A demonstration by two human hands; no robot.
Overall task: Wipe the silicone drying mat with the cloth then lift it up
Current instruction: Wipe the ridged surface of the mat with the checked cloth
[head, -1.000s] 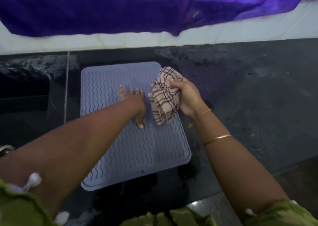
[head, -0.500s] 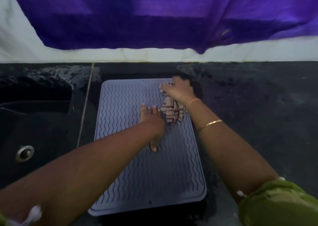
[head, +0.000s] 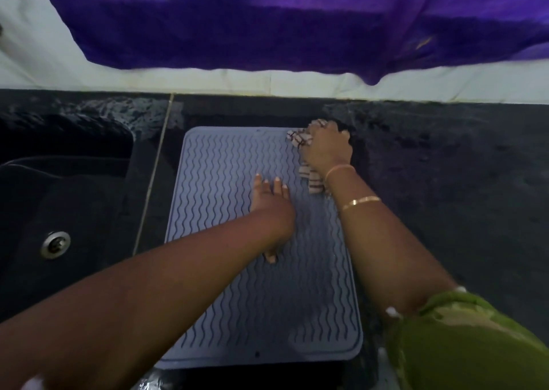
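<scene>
1. Dark stone counter [head: 430, 181] runs across your view, with a pale wall strip behind it and a purple fabric [head: 267, 18] hanging over that wall.
2. On your left a black sink [head: 65, 199] is sunk into the counter, its metal drain [head: 55, 244] showing near the bottom of the basin.
3. Your silicone drying mat [head: 225, 164] lies flat on the counter just right of the sink, grey-blue with wavy ridges, its long side running away from you.
4. Your left hand [head: 271, 208] rests palm down near the middle of the mat, fingers spread and pressed flat, thumb tucked toward you.
5. Your right hand [head: 326, 149] sits at the mat's far right corner, fingers curled and closed on the cloth [head: 312, 178].
6. That cloth is pale with dark checked stripes; it is bunched under your palm, touching the mat, with part poking out ahead of your fingers and part trailing back by your wrist.
7. Two thin gold bangles [head: 359, 202] circle your right wrist and forearm.
8. Green sleeve [head: 463, 339] covers your right upper arm at the lower right edge.
</scene>
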